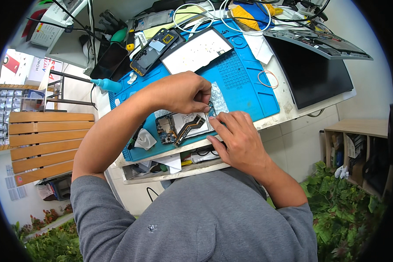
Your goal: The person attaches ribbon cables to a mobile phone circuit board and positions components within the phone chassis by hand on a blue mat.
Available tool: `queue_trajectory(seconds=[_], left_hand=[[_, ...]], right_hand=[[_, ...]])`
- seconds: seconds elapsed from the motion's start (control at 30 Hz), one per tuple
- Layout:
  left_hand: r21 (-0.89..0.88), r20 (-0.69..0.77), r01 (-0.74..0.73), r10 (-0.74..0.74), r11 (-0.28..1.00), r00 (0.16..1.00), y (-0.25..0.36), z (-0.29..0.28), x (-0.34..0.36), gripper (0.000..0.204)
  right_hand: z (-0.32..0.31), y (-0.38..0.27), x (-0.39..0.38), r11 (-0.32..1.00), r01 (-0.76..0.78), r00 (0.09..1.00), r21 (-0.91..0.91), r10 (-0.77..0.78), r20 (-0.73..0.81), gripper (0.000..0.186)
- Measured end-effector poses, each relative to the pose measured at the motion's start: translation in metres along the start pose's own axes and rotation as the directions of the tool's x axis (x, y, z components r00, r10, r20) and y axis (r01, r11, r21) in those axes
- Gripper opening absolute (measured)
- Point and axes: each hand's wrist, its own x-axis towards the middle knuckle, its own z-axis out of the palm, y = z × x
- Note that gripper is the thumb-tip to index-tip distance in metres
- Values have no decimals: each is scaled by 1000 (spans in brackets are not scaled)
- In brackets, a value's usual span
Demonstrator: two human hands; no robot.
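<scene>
An opened smartphone lies on a blue work mat, its circuit board bare at the left end. Across its middle rests a dark flex cable with coppery ends. My left hand arches over the phone's right end, fingers curled and pinched together; whatever is between the fingertips is hidden. Close by, my right hand grips that same end, index fingertip on the small blue-green board and thumb at the near edge.
A white-topped panel and a dark phone housing lie beyond my hands. To the right, a laptop hangs over the table edge. A teal bottle and crumpled white tissue sit left. Below is an open drawer.
</scene>
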Motion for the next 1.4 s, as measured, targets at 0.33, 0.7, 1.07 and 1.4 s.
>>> queue_trajectory(seconds=[0.33,0.7,1.07,1.4], left_hand=[[12,42,77,-78,997,996,7,-6,6,24],[15,56,73,-74,997,996,8,-10,10,26],[-94,-365,56,-87,994,927,11,4,-53,22],[-49,-525,15,-38,999,850,17,67,-72,19]], right_hand=[[1,3,9,999,25,998,-34,-23,57,48],[8,3,7,998,19,998,-58,-15,62,52],[7,0,10,994,24,997,-107,-16,79,54],[9,-3,10,987,48,994,-151,-33,100,54]])
